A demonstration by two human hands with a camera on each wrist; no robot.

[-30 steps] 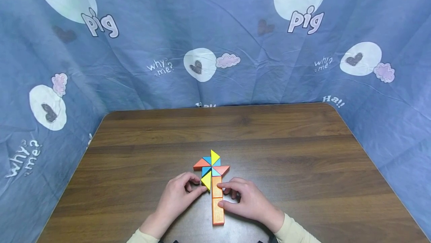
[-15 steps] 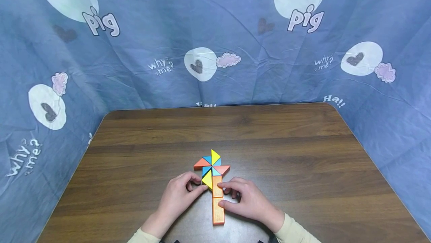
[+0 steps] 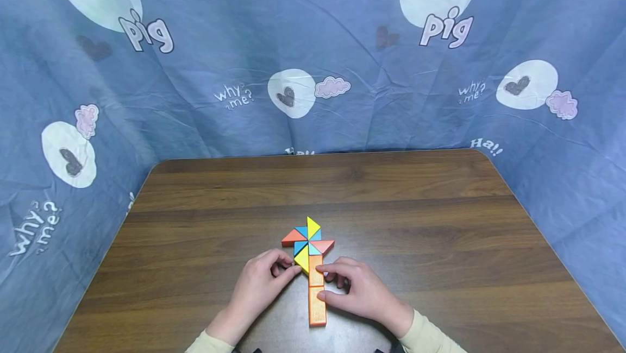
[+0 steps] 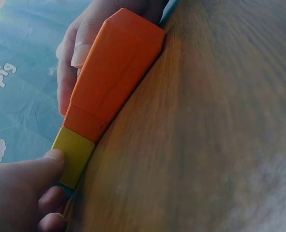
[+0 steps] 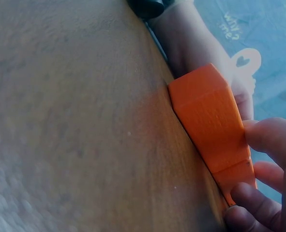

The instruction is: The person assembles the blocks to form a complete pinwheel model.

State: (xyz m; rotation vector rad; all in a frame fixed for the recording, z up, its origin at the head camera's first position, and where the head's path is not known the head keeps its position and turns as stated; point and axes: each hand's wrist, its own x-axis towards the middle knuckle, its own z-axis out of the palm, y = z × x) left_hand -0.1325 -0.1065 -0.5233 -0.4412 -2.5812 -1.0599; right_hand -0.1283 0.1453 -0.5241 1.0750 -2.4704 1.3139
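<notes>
A pinwheel shape of small triangle blocks lies on the table, with blue pieces (image 3: 299,247) round its centre. Two orange rectangular blocks, an upper one (image 3: 315,279) and a lower one (image 3: 317,312), form a stem below it. My left hand (image 3: 261,279) pinches the outer corner of the lower yellow triangle block (image 3: 303,258), thumb against its side in the left wrist view. That triangle touches the stem's left side. My right hand (image 3: 354,290) rests its index fingertip on the upper orange block and its thumb on the lower one. The other fingers bend beside the stem.
Red triangle blocks stick out left (image 3: 292,237) and right (image 3: 321,246) of the pinwheel, and another yellow triangle block (image 3: 312,227) points up. A blue printed cloth (image 3: 342,43) hangs behind and beside the wooden table (image 3: 415,222).
The lower yellow triangle block has slid slightly up and right, closing the narrow gap to the orange stem. My left hand moved slightly with it; my right hand stayed in place.
</notes>
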